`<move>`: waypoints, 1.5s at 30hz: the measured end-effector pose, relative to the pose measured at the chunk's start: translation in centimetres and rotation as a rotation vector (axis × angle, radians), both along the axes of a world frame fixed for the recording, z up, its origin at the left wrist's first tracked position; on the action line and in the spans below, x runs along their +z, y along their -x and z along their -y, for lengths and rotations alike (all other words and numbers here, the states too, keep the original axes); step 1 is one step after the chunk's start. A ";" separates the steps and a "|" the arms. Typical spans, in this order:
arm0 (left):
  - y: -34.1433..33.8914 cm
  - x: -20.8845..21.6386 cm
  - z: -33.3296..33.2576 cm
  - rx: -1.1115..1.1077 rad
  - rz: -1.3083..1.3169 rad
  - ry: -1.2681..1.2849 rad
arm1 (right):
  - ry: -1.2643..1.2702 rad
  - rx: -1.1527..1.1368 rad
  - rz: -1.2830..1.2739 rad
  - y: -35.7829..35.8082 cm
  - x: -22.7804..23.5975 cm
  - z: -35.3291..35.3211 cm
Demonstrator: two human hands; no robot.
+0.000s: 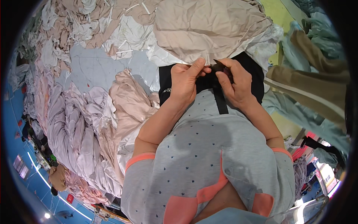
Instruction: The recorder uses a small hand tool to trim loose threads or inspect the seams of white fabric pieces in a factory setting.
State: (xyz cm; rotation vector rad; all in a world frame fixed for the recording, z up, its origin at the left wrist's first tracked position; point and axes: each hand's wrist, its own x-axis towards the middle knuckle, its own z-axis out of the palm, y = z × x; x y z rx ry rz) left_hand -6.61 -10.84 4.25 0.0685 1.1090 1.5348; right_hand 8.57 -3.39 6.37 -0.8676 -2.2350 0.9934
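A large beige garment piece with a white underside (209,30) lies spread over my lap and beyond it. My left hand (185,80) pinches its near edge between thumb and fingers. Close beside it, my right hand (237,82) is closed around small dark thread snips (217,66), whose pointed tip lies at the cloth edge near my left fingertips. A black strap (220,100) hangs below the right hand; where its upper end is fixed is hidden. Black cloth (255,72) covers my lap under both hands.
Piles of beige and white garments (126,28) lie at the far left on a grey surface (97,67). Pale lilac cloth (74,127) heaps up at my left. On the right are brown cloth with a white stripe (309,89) and pale green cloth (320,37).
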 end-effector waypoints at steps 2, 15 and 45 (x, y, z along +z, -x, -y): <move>-0.1 0.0 0.3 -0.005 0.013 -0.031 | -0.026 0.007 -0.013 0.0 -0.3 0.4; -1.4 -3.0 1.7 -0.039 -0.511 -0.243 | 0.426 0.375 0.268 6.2 0.6 -3.6; 8.2 -0.7 -5.0 0.228 -0.059 -0.115 | -0.146 0.001 0.491 -1.6 -4.4 -6.0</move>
